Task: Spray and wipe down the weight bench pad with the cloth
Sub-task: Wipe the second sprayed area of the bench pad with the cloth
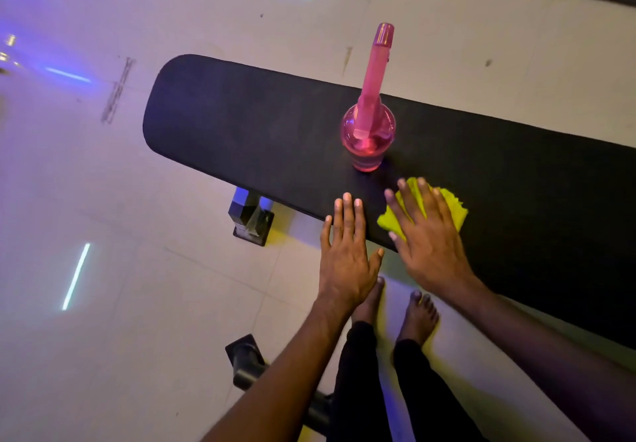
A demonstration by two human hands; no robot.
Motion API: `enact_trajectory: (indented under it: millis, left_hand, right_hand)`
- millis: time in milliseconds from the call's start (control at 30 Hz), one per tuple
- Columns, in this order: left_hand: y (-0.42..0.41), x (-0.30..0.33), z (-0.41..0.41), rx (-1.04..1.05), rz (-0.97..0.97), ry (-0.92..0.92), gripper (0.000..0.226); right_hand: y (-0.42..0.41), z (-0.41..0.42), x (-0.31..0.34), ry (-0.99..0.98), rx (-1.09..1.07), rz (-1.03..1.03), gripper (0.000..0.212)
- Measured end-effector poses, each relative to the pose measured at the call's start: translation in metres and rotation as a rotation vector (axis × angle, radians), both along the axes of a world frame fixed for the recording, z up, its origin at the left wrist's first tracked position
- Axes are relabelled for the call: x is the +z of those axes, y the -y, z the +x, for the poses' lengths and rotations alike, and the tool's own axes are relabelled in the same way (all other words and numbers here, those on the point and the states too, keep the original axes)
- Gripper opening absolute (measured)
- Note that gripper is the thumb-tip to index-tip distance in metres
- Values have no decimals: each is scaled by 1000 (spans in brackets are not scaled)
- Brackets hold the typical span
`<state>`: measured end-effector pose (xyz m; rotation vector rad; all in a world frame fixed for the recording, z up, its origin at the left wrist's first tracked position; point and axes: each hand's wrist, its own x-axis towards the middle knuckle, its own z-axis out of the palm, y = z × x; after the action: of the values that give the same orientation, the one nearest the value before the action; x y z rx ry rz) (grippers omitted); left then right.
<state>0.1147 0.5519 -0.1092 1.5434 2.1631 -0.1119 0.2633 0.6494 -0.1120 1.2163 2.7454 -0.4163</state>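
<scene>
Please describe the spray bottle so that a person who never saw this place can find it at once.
A long black bench pad crosses the pale tiled floor. The spray bottle stands upright on it, just beyond the yellow cloth under the right hand. It alone is translucent pink.

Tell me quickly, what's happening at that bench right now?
Right hand flat on yellow cloth, pressing it to the bench pad. Left hand open, empty, fingertips over pad edge. Pink spray bottle stands on the pad, just beyond the cloth.

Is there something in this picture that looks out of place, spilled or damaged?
Nothing looks spilled or damaged. The pink translucent spray bottle stands upright on the black padded bench, in the wiping path. The right hand presses the yellow cloth flat; the left hand is open at the pad's edge.
</scene>
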Motion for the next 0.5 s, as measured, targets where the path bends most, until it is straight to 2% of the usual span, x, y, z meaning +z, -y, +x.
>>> enact_trajectory:
  millis: [100,200,300,400,500]
  left_hand:
    - [-1,2,-2,-7,-12,15,89]
    - [-1,0,-2,-3,-11,9,89]
    - [-2,-2,3,11,2,-11,90]
    - [-2,-3,6,27,9,-26,92]
    - [2,-1,3,12,3,-16,92]
  right_hand:
    - [1,30,2,24,-35,29,71]
    - [-37,32,5,-24,-282,44,66]
    - [-77,-9,6,-78,-462,40,65]
    - [-73,-52,2,-113,-443,31,66]
    - [-33,-43,-1,-95,-227,-12,69]
